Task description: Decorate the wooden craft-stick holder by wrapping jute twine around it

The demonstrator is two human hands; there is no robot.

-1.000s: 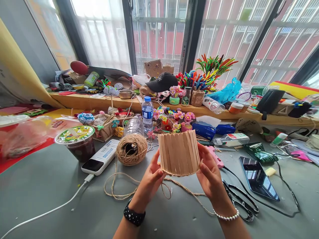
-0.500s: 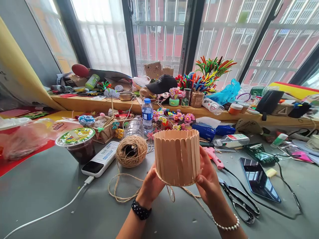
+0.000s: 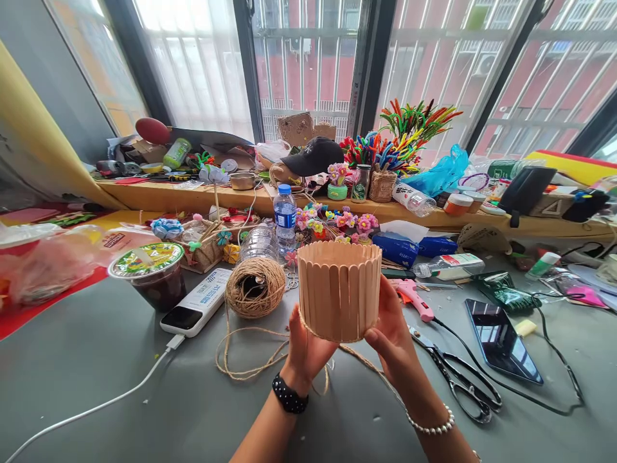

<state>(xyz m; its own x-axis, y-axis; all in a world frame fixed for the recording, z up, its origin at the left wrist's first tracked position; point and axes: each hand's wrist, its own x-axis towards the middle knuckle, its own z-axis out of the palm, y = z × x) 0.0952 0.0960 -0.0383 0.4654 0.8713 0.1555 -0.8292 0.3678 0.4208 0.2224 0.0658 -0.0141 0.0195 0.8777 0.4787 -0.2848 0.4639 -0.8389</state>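
A round container made of upright wooden craft sticks (image 3: 337, 296) is held up above the table between both hands, with twine running round its lower edge. My left hand (image 3: 308, 347) cups it from below on the left, its fingers partly hidden beneath. At the lower right, my right hand (image 3: 391, 325) grips the container, thumb on the front by the bottom edge and fingers behind. Loose jute twine (image 3: 250, 373) trails over the table under the hands. A ball of jute twine (image 3: 255, 287) lies just left of the container.
To the right lie black-handled scissors (image 3: 463, 379), a pink glue gun (image 3: 417, 299) and a phone (image 3: 504, 341). On the left are a lidded cup (image 3: 157, 276) and a white power bank (image 3: 197, 305) with a cable. A water bottle (image 3: 285, 222) stands behind; craft supplies crowd the sill.
The container has risen slightly and tipped so more of its inside shows. My left hand has shifted right, further under it. My right hand has moved a little up and left.
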